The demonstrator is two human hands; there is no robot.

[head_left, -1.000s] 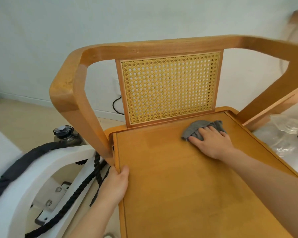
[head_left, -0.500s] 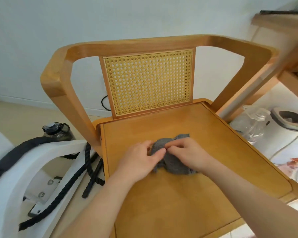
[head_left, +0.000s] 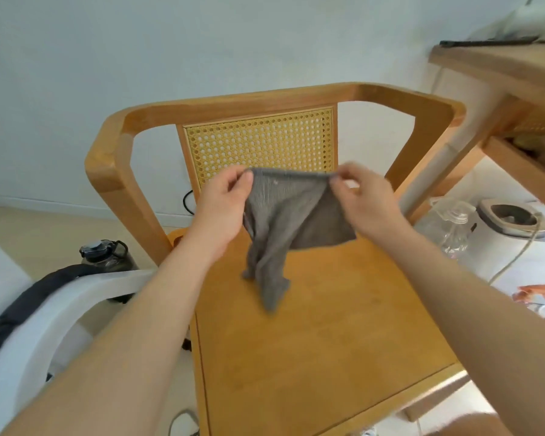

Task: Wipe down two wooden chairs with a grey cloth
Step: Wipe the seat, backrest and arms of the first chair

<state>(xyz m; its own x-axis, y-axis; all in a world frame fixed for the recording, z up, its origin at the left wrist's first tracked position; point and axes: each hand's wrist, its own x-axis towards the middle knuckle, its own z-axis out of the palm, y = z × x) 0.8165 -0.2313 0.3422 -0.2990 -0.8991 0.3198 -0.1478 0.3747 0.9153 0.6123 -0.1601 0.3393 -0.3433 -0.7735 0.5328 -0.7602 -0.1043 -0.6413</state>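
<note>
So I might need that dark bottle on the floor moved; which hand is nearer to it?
Left. The left hand holds the cloth above the seat, on the bottle's side; the right hand holds the cloth's other corner, farther away.

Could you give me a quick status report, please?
Left hand and right hand each pinch the cloth, spread above the chair seat. Nothing in the way.

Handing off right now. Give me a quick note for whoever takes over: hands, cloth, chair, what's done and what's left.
Left hand and right hand each pinch a top corner of the grey cloth, held spread above the wooden chair seat, clear of it.
Done: cannot confirm any wiped area from this view.
Left: refold the cloth, wipe the chair's seat, armrests and cane back; a second chair is not clearly in view.
</note>
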